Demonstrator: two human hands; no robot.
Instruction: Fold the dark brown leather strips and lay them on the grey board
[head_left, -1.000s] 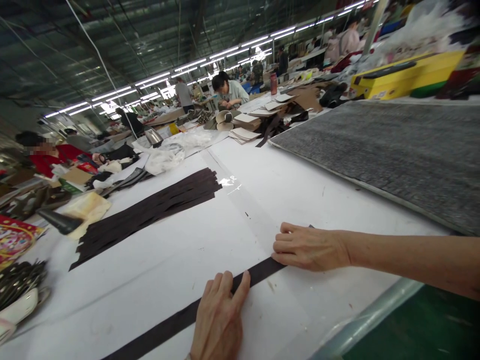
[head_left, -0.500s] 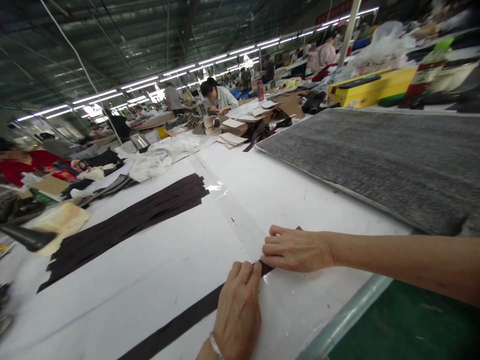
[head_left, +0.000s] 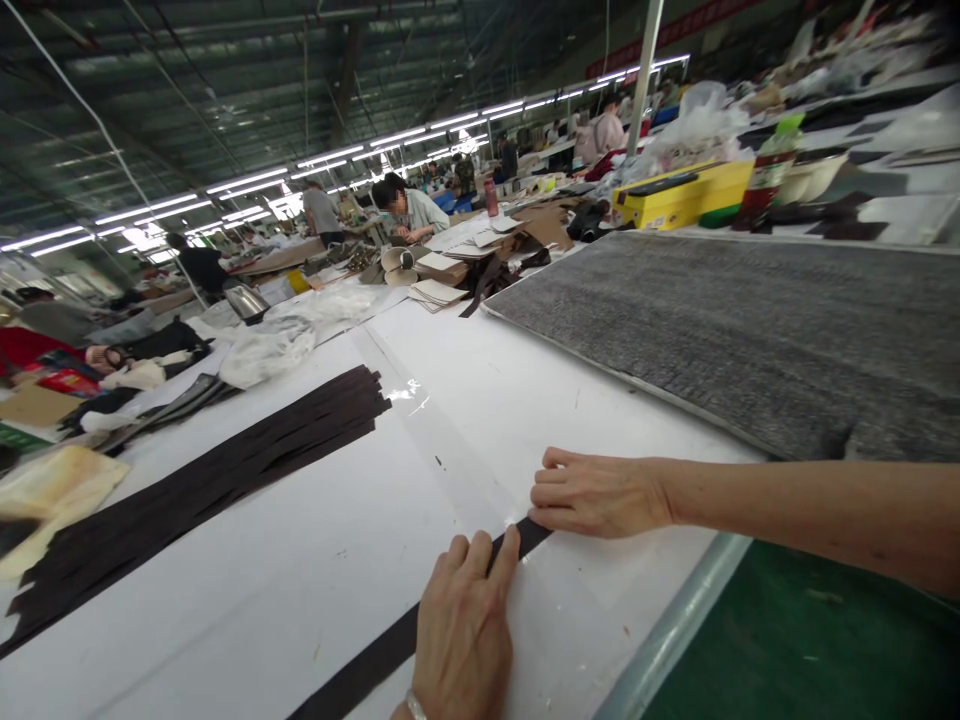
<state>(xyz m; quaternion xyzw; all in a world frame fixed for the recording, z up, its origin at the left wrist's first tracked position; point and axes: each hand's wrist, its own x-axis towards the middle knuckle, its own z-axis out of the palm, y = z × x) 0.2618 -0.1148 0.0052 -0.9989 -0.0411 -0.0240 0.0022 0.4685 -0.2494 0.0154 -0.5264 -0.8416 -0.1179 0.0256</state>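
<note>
A long dark brown fabric strip [head_left: 367,665] lies slantwise across the white tabletop [head_left: 300,580]. My left hand [head_left: 469,620], with a bracelet at the wrist, is on the strip, fingers bent and fingertips pressed down along it. Between its forefinger and the other fingers a bit of the strip shows. Just to the right, my right hand [head_left: 592,495] has its fingers curled closed over the strip's far end, which it hides. Farther left, a stack of similar dark strips [head_left: 217,490] is spread lengthwise on the table.
A grey textured board [head_left: 735,330] lies at the right, beyond my right forearm. Behind are cut card pieces [head_left: 439,292], a clear plastic bag [head_left: 270,350], a yellow box [head_left: 675,198] and a bottle [head_left: 769,175]. A yellowed block [head_left: 67,490] sits at the left. Co-workers are in the background.
The view has shifted, so the table things appear farther left. My hands have moved slightly apart along the strip, and more of it shows between them. The strip's far tip is now hidden.
</note>
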